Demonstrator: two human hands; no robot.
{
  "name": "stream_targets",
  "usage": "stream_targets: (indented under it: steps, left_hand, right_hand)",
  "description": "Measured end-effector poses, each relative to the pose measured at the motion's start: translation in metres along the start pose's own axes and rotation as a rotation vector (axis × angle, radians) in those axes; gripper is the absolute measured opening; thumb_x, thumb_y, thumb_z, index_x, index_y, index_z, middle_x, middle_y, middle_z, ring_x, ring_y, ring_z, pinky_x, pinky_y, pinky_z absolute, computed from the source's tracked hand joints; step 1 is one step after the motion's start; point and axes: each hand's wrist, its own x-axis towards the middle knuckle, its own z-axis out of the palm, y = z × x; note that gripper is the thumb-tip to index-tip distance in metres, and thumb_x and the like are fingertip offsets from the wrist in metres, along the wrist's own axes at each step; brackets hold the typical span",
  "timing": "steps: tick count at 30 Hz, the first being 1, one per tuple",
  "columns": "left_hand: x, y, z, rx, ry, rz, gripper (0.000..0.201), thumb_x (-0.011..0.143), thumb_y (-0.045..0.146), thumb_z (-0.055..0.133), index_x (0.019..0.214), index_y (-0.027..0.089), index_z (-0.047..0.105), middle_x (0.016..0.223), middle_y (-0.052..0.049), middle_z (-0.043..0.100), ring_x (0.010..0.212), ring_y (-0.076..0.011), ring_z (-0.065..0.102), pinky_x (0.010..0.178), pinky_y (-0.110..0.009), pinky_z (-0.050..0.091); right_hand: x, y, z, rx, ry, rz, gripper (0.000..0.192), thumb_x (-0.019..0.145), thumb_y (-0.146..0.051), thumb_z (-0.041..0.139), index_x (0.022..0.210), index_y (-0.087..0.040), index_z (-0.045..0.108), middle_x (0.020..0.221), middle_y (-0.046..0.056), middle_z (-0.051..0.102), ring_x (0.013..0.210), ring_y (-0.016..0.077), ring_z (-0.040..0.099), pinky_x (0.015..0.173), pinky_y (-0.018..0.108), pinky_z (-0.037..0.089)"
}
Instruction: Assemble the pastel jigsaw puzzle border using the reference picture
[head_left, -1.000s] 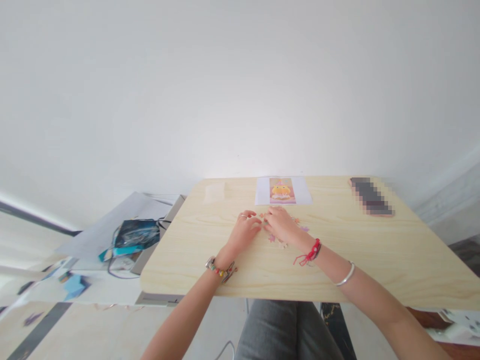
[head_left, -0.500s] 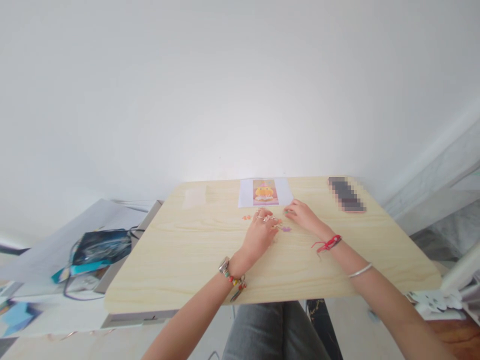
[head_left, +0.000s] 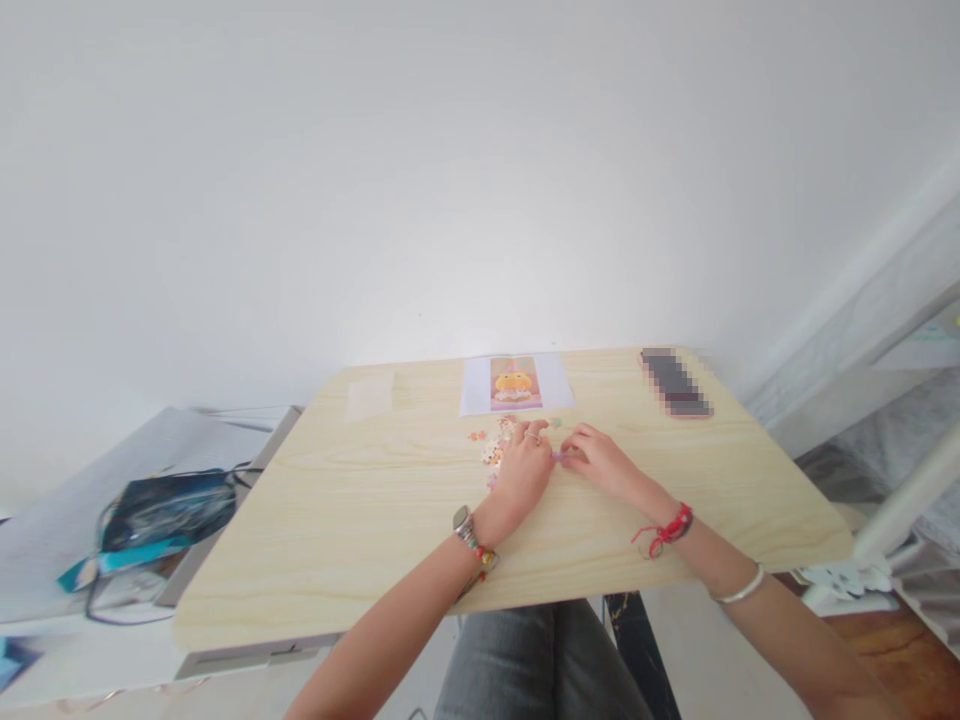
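Head view: right hand (head_left: pixel 600 464) back beside left hand (head_left: pixel 525 470).

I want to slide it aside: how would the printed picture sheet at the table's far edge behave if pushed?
The picture sheet lies flat and thin on the table, so probably light, floppy, and it may buckle rather than slide if pushed at one edge.

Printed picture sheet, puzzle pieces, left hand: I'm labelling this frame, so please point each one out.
printed picture sheet (head_left: pixel 514 384), head view, on the orange figure at its middle.
puzzle pieces (head_left: pixel 493 451), head view, on the loose cluster left of the fingers.
left hand (head_left: pixel 523 470), head view, on the back of the hand.
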Motion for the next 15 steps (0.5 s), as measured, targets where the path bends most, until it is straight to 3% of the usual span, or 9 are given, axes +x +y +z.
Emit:
stream_targets:
  steps: [8, 13, 15]
  left_hand:
    - [0.002, -0.001, 0.005, 0.005, 0.003, 0.0, 0.014, 0.079, 0.01, 0.054, 0.072, 0.013, 0.066, 0.116, -0.014, 0.053, 0.111, -0.0271, 0.045, 0.093, -0.043, 0.041]
    - [0.028, -0.014, 0.0, -0.015, 0.008, 0.005, 0.015, 0.082, 0.014, 0.053, 0.078, 0.014, 0.067, 0.123, -0.015, 0.048, 0.118, -0.028, 0.04, 0.094, -0.045, 0.04]
    - [0.04, -0.02, 0.001, 0.002, -0.013, 0.043, 0.014, 0.08, 0.01, 0.054, 0.076, 0.012, 0.067, 0.113, -0.016, 0.055, 0.119, -0.0282, 0.039, 0.098, -0.045, 0.035]
  right_hand:
    - [0.002, 0.0, 0.004, -0.125, 0.038, -0.096, 0.006, 0.083, -0.019, 0.053, 0.079, -0.016, 0.057, 0.081, 0.004, 0.053, 0.073, 0.0173, 0.055, 0.069, 0.031, 0.045]
    - [0.025, 0.013, -0.004, -0.137, 0.097, -0.13, 0.009, 0.086, -0.021, 0.05, 0.086, -0.015, 0.057, 0.086, 0.006, 0.054, 0.079, 0.0186, 0.054, 0.072, 0.033, 0.044]
    - [0.036, 0.019, -0.005, -0.101, 0.116, -0.1, 0.008, 0.085, -0.02, 0.051, 0.085, -0.016, 0.057, 0.086, 0.006, 0.053, 0.08, 0.0176, 0.054, 0.073, 0.032, 0.044]
